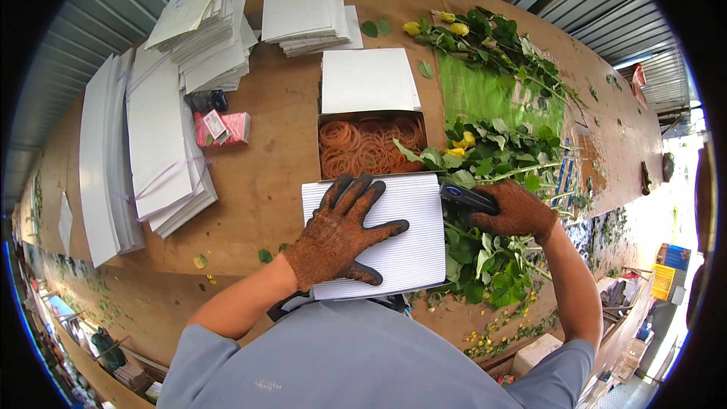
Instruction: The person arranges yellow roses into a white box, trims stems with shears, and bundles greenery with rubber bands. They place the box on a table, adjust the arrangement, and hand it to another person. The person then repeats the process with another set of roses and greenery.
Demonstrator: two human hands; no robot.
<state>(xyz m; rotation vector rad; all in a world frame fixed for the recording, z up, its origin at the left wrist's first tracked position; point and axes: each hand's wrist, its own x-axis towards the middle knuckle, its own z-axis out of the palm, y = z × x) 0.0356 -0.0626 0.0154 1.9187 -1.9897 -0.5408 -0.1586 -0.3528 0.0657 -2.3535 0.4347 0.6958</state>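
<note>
My left hand [344, 231], in a brown and black work glove, lies with fingers spread on a white ribbed cardboard piece [413, 257] close to my body. In the same kind of glove, my right hand [519, 210] grips a black stapler [471, 198]. Its front end meets the cardboard's right edge; whether the jaws are around that edge I cannot tell. Just beyond the cardboard stands an open box of orange rubber bands [371, 145]. Leafy stems with yellow roses [463, 142] lie to the right, partly under my right hand.
White cardboard stacks stand at the far left [157, 136], back [307, 15] and behind the rubber bands [369, 79]. A red box [235, 127] sits beside the left stack. More yellow roses [454, 26] lie at the back right on a green sheet [485, 95]. Loose leaves dot the wooden table [265, 182].
</note>
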